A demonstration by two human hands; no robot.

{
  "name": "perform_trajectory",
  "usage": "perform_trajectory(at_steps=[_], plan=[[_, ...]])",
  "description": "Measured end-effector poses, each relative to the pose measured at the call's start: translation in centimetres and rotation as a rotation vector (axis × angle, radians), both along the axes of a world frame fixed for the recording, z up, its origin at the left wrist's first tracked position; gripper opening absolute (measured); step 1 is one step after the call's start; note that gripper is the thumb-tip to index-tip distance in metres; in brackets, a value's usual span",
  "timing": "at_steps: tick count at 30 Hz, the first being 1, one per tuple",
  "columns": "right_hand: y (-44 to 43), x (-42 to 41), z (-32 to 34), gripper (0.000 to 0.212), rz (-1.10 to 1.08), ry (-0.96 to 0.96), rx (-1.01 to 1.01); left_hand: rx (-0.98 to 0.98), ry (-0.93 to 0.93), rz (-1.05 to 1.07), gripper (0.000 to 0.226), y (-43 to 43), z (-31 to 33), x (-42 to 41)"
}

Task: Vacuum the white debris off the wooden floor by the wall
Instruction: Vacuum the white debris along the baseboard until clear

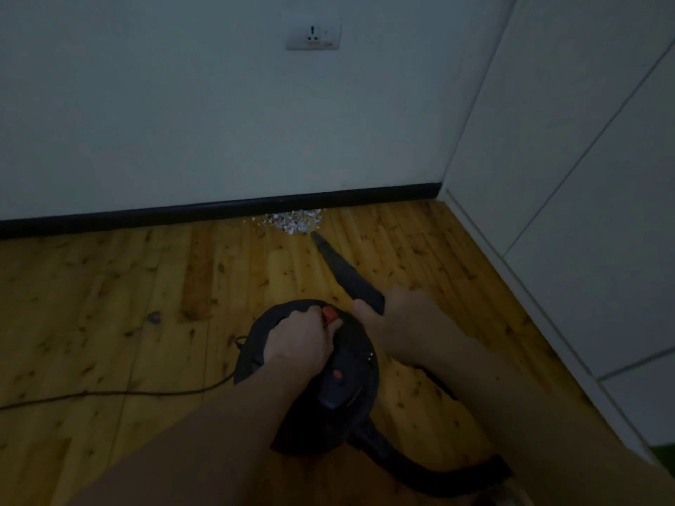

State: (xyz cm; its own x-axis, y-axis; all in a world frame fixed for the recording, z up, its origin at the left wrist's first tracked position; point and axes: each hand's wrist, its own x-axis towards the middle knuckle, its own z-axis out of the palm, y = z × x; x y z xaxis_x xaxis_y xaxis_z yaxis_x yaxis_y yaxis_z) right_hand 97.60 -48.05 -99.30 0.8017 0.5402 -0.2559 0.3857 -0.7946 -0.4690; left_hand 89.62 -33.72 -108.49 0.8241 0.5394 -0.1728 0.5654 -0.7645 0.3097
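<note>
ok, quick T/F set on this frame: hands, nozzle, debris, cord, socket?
1. The left hand grips the handle of the vacuum. True.
2. The right hand rests flat on the floor. False: it holds the nozzle.
3. The debris lies against the baseboard. True.
4. The nozzle tip is buried in the debris. False: it sits just short of the pile's right edge.
5. A cord is plugged into the wall socket. False: the socket is empty.
</note>
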Motion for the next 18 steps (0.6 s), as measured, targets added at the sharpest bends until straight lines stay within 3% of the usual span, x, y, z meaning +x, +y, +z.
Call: perform_trajectory(at_steps=[18], plan=[[2.9,0.0,-0.7,0.05,0.056,0.016,0.031,0.017,-0.018,0.03,0.041,1.8,0.3,-1.2]])
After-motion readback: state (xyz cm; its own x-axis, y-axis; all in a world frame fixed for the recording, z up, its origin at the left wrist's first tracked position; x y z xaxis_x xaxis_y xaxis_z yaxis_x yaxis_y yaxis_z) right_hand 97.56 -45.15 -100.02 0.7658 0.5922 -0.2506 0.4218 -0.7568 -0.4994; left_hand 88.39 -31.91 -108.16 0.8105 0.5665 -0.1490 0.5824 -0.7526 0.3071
